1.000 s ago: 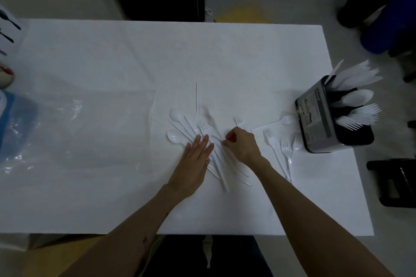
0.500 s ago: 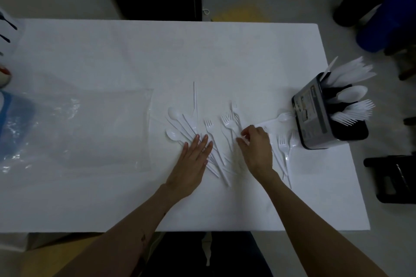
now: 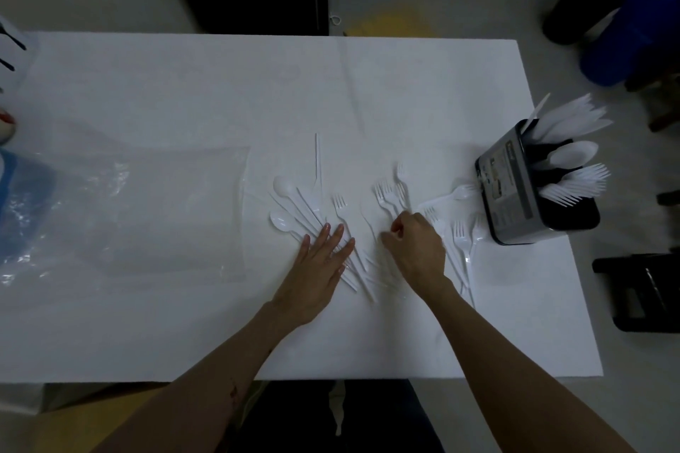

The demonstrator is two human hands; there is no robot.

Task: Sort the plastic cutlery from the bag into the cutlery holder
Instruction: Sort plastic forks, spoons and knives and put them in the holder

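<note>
We are working at a white table [image 3: 184, 324], taking the cutlery holder [image 3: 515, 191] at its right edge as our landmark. Our left hand [image 3: 316, 268] is lying flat, well to the left of the holder, with its fingers [image 3: 333, 235] stretched out and slightly spread, pressing on the handles of a fan of white cutlery [image 3: 312, 210]. In that fan two spoons [image 3: 284, 188] are lying with their bowls pointing away from the holder, and a knife [image 3: 318, 158] is reaching toward the far side of the table. Our right hand [image 3: 415, 250] is sitting between that fan and the holder, its fingers curled in over a cluster of forks [image 3: 390, 191]; we cannot tell whether they are gripping one. More forks [image 3: 460, 235] are lying just beside the holder, and another piece of cutlery [image 3: 461, 191] is almost touching its near wall. The holder itself is already carrying knives [image 3: 566, 118], spoons and forks in separate sections. The clear bag [image 3: 128, 210] is lying flat, far to the left of the holder.
</note>
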